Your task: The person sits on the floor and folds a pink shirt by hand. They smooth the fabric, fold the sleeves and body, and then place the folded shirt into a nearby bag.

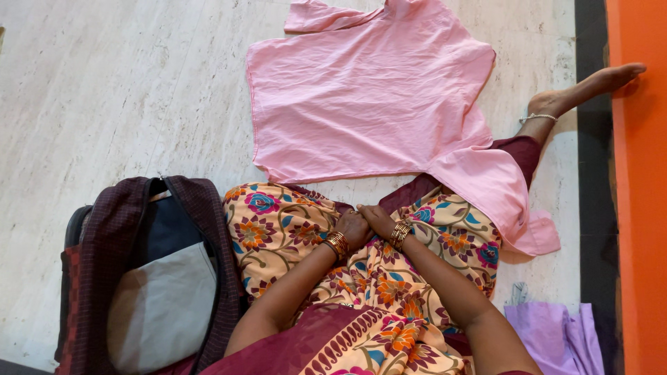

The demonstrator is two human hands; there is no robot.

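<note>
— Where are the hands?

— Both in the lap, dead centre. The left hand [353, 228] and right hand [379, 219] touch each other, resting on the floral dress [292, 229]. Each wrist carries gold bangles [338, 243].

— Holding anything?

— Nothing I can make out. The fingers are curled loosely inward, one hand against the other, but they are tucked together, so whether they pinch any cloth I cannot tell.

— And the pink shirt?

— The shirt [368, 90] lies spread flat on the floor [104, 90] at twelve o'clock from the hands, apart from them. Its collar end points away from the person. One sleeve [500, 194] trails toward three o'clock, draped over the right leg, its cuff hanging down near the knee.

— What else is around?

— At eight o'clock, just beside the left knee, an open bag [160, 278], dark checked outside with a grey and navy lining showing. At four o'clock, a crumpled lilac cloth [556, 333] on the floor. The bare foot [590, 87] with an anklet stretches out at two o'clock, touching the dark strip before an orange wall [636, 208].
</note>
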